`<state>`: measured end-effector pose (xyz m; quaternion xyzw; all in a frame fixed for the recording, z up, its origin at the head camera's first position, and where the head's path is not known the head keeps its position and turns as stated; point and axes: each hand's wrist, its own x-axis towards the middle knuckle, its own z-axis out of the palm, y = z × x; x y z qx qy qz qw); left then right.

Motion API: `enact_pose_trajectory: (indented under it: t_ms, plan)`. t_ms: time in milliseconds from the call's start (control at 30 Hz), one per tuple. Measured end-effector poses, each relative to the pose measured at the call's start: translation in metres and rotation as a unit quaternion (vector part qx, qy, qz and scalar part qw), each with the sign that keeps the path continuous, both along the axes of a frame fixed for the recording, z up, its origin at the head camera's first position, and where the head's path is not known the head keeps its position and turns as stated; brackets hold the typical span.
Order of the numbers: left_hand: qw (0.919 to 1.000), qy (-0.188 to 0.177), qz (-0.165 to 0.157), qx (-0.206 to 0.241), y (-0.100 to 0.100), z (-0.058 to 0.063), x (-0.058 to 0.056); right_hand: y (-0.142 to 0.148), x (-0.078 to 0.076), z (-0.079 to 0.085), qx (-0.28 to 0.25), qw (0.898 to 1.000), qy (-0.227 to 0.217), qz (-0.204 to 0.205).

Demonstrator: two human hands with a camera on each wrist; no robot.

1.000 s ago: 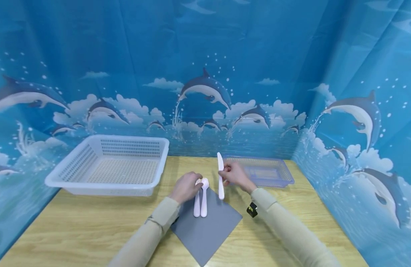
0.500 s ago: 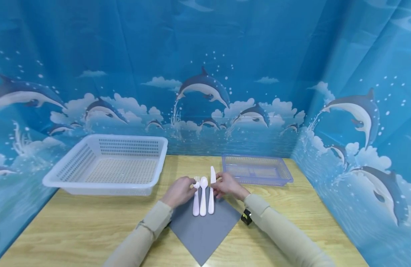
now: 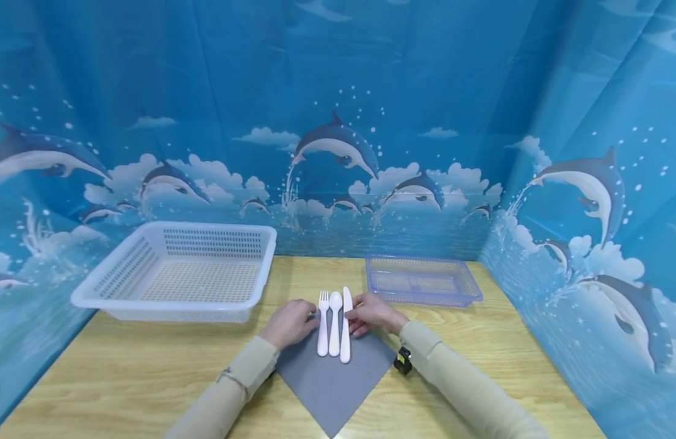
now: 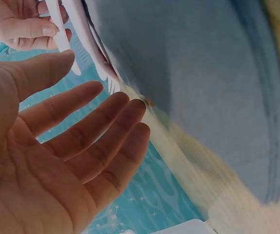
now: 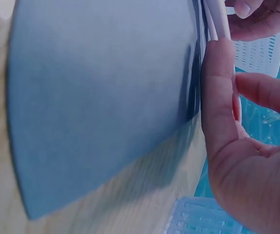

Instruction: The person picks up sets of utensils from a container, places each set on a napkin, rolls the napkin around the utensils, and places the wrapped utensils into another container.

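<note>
A white fork [image 3: 323,335], a white spoon [image 3: 335,335] and a white knife [image 3: 346,344] stand side by side over a grey folded cloth [image 3: 335,393] in the head view. My right hand [image 3: 373,314] pinches the knife between thumb and fingers, on the right of the row. The left wrist view also shows that pinch on the knife [image 4: 58,29]. To the left of the fork, my left hand [image 3: 291,323] holds nothing, its fingers [image 4: 96,131] extended and loosely bent. Only part of the knife shows in the right wrist view, behind the fingers.
A large white perforated basket [image 3: 176,309] stands at the back left of the wooden table [image 3: 151,378]. At the back right is a shallow clear purple basket [image 3: 453,300]. A blue dolphin curtain [image 3: 338,73] closes off the back and sides.
My right hand has brought the knife leftward and nearer to me, from beside the cloth to beside the spoon. My left hand has come off the fork and drawn slightly left.
</note>
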<state>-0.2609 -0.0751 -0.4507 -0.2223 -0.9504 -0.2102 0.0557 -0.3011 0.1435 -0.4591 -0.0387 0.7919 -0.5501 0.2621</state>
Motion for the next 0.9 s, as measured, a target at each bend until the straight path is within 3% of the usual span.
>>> enact_pose_trajectory:
  t_ms: [200, 467, 900]
  plan:
    - [0.9999, 0.011, -0.009, -0.009, -0.0008, 0.0015, 0.0038, -0.0023, 0.0014, -0.0025, 0.0, 1.0, -0.015, 0.002]
    - [0.9993, -0.029, 0.004, -0.025, 0.001, -0.0023, 0.0007, -0.006, 0.0026, -0.0044, 0.005, 1.0, -0.015, -0.017]
    - [0.9983, -0.035, 0.001, -0.046, 0.0009, -0.0022, 0.0018, -0.0086, 0.0018, -0.0051, 0.012, 1.0, -0.012, -0.023]
